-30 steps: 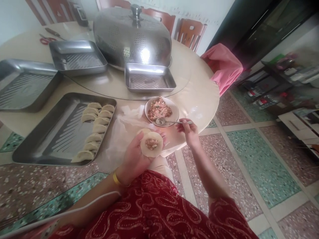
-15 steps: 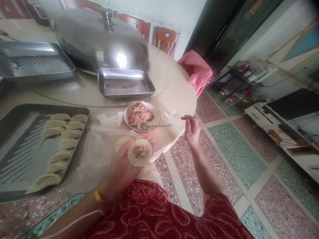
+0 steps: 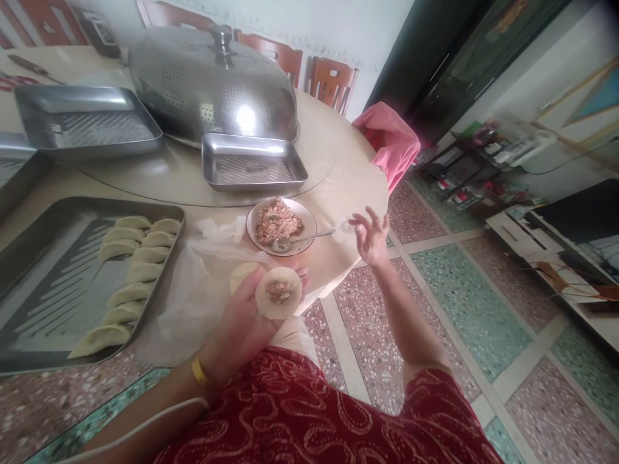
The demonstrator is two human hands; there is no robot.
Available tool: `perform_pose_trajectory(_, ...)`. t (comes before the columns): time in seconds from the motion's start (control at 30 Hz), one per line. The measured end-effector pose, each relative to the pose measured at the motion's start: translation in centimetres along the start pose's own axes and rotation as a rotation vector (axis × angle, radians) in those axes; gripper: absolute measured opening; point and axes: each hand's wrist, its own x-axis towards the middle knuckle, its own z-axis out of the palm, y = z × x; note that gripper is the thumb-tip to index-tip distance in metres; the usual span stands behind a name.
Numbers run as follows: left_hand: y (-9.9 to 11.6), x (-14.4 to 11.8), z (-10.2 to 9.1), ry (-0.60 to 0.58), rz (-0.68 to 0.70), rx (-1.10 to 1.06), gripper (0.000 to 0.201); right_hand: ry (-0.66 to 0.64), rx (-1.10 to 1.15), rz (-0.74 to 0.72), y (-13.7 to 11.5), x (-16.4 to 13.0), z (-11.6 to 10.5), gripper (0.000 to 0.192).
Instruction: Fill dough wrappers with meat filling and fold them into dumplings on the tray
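Note:
A round dumpling wrapper [image 3: 264, 308] lies across my left hand [image 3: 244, 316], with a lump of meat filling [image 3: 279, 291] at its middle. Behind that hand, more wrappers [image 3: 240, 275] rest on the table, partly covered by my thumb. My right hand [image 3: 372, 237] is raised at the table's right edge, fingers spread and holding nothing. Its fingertips are close to a small clear thing [image 3: 344, 225], perhaps a dish, too faint to make out. Between the hands and the trays, a plate [image 3: 309, 222] bears minced filling [image 3: 276, 219] and a spoon [image 3: 309, 237].
At left, a large metal tray [image 3: 178, 241] carries several folded dumplings [image 3: 129, 293]. Crumpled plastic [image 3: 181, 290] lies beside it. Farther back are a small tray [image 3: 254, 183], another tray [image 3: 91, 151] and a big perforated metal lid [image 3: 213, 90]. Pink cloth [image 3: 391, 138] drapes over a chair.
My right hand's fingers have spread from a closer bunched pose near the table's edge. My left hand still holds the filled wrapper. The whole view has shifted slightly.

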Motion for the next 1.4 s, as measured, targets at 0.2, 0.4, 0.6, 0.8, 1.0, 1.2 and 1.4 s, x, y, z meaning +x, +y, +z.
perform_pose_trajectory(0.2,0.0,0.1,-0.7,-0.108,-0.053,0.007,0.058,0.280,0.478,0.177,-4.5,-2.0,-2.3,0.042)
perform_pose_trajectory(0.4,-0.3,0.0,-0.3,-0.156,-0.168,0.018,0.064,-0.173,0.927,-0.048,-12.2,-4.2,-1.8,0.040)
perform_pose_trajectory(0.6,-0.3,-0.3,-0.2,-0.175,-0.214,0.015,0.066,-0.332,0.847,-0.260,-14.6,-3.8,-1.3,0.048)
perform_pose_trajectory(0.8,-0.2,-0.3,-1.4,-0.245,-0.159,0.034,0.066,-0.285,0.750,-0.235,-14.0,-3.2,-1.5,0.054)
perform_pose_trajectory(1.0,0.3,-0.7,-1.8,-0.297,-0.114,0.041,0.061,-0.235,0.607,-0.360,-13.6,-3.5,-1.2,0.052)
perform_pose_trajectory(1.2,1.0,-1.2,-1.2,-0.273,-0.091,0.064,0.067,-0.104,0.540,-0.391,-12.9,-3.3,-1.7,0.049)
perform_pose_trajectory(1.4,1.6,-1.2,-1.2,-0.376,-0.055,0.045,0.067,-0.151,0.457,-0.524,-13.0,-3.6,-1.0,0.050)
